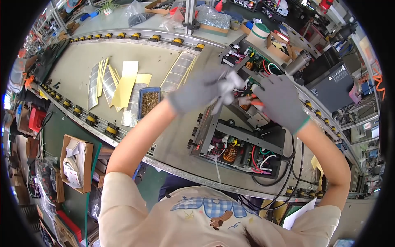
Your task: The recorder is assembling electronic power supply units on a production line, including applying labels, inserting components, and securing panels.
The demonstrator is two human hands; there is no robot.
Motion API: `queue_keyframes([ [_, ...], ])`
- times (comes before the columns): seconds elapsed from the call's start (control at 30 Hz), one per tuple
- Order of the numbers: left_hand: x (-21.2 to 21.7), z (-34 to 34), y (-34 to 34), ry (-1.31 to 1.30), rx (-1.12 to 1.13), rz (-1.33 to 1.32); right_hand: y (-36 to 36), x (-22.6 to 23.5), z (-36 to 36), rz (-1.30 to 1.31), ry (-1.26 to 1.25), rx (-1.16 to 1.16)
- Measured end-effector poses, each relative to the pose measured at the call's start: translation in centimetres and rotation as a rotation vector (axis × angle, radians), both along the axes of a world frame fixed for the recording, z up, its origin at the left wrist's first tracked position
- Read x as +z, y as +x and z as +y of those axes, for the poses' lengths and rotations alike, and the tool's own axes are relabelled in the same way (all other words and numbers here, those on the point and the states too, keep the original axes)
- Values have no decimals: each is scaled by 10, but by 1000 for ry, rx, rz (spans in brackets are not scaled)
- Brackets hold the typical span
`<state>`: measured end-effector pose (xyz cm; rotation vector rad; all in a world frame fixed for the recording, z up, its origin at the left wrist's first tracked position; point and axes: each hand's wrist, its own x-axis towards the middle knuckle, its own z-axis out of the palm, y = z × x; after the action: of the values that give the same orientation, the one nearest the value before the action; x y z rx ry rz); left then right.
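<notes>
My left hand [201, 90], in a grey glove, is smeared by motion above the open chassis at centre right. A blurred whitish shape [230, 85] shows at its fingertips; whether it is glove or a held thing I cannot tell. My right hand [284, 101], also gloved in grey, reaches over the same area with its fingers bent. Something orange-red [256, 102] shows under those fingers, its kind unclear. Nearer me is a black open chassis [247, 138] with a copper coil [232, 153] and red, green and white wires. Another open unit [257, 59] sits beyond my hands.
A blue tray of small screws [149, 101] stands left of my forearm, beside yellow and silver strips [125, 84]. Rollers [90, 119] edge the curved bench. Black cables [290, 164] hang at the near right. A dark boxy machine [333, 86] stands right.
</notes>
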<state>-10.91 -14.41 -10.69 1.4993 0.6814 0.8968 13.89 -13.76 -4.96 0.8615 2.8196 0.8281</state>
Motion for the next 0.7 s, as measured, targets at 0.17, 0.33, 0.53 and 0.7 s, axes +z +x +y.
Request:
queue_keyframes([
  [0.17, -14, -141, -6, 695, 134, 444, -17, 0, -78, -52, 37, 261],
  [0.33, -49, -194, 18, 849, 225, 665, -40, -27, -96, -324, 103, 379],
  [0.53, -60, -205, 18, 848, 346, 690, -47, -19, -102, -356, 127, 398],
  [0.7, -57, -203, 18, 845, 365, 656, -46, -28, -103, -351, 166, 422],
])
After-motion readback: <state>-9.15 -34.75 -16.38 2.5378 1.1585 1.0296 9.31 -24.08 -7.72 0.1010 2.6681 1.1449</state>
